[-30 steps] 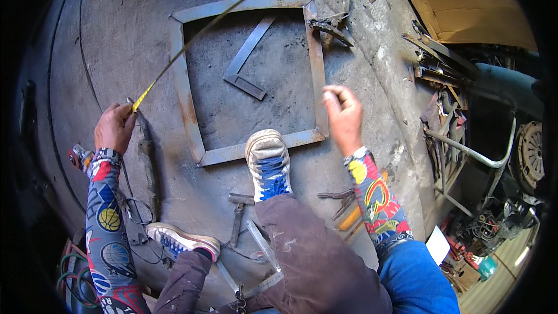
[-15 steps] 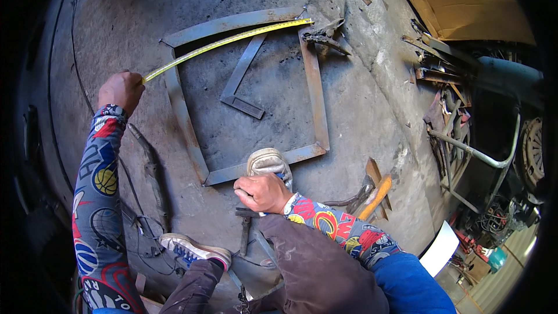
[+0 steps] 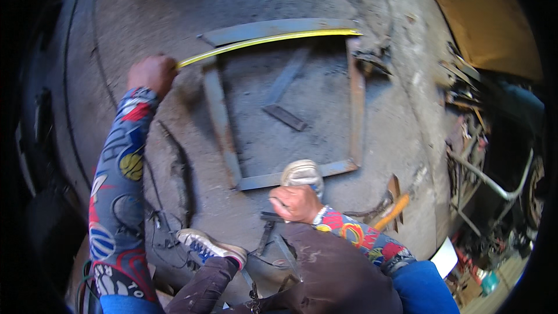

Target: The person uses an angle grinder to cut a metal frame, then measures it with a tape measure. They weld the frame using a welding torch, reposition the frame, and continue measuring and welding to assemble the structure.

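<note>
My left hand is closed around the near end of a yellow tape measure, just outside the frame's far left corner. The blade runs straight out to the far right corner, alongside the far bar. That bar belongs to a four-sided frame of flat-looking steel bars on the floor. Inside it lies a metal try square with a dark stock. My right hand rests at my bent knee with its fingers curled; whatever it may hold is hidden. My shoe covers part of the near bar.
A dark clamp-like tool sits by the far right corner. An orange-handled tool lies to my right, and a dark hammer-like tool below my right hand. Cables cross the left floor. Scrap metal is piled at the right.
The whole scene has shifted right and slightly down in the picture. The tape lies a little nearer the far bar at my left hand's end. My right hand stays at the knee.
</note>
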